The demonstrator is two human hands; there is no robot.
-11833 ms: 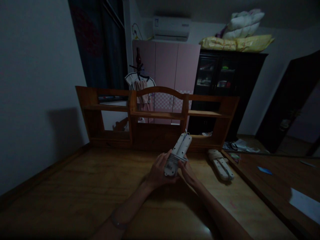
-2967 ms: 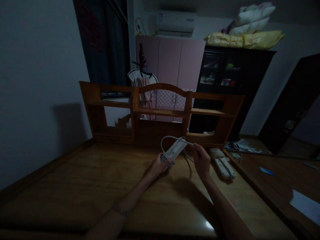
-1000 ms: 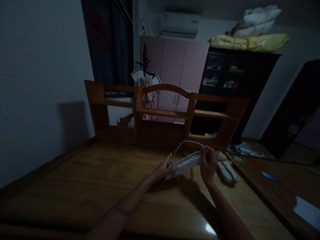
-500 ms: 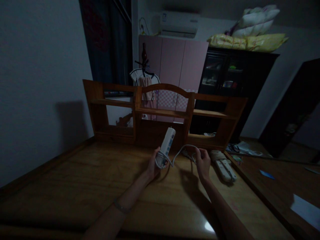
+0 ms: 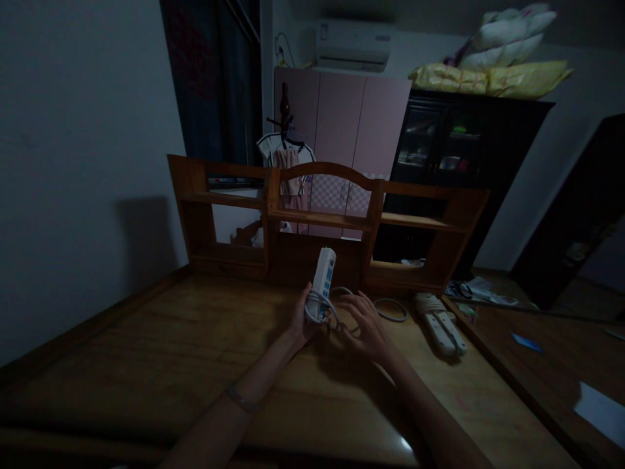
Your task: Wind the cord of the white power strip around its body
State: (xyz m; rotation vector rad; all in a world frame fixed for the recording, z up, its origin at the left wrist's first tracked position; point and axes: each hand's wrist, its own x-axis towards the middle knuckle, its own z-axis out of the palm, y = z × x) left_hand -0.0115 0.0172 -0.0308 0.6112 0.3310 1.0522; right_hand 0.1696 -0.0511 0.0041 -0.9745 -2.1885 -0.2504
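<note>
A white power strip (image 5: 323, 273) is held upright with a slight tilt just below the centre of the frame, its lower end gripped by the left hand (image 5: 303, 319). Its body can be judged light, rigid and rather smooth, best grasped around the lower part or along its long sides; the grey cord (image 5: 319, 298) should prove springy and is better handled by single strands. Loops of it are wrapped around the strip's lower end, and a further loop is seen beyond the right hand (image 5: 367, 324). That hand is placed just right of the strip, fingers partly spread beside the cord; whether a strand is pinched cannot be told. A second, cord-wrapped strip (image 5: 442, 331) is laid on the bench (image 5: 195, 365), right of both hands.
</note>
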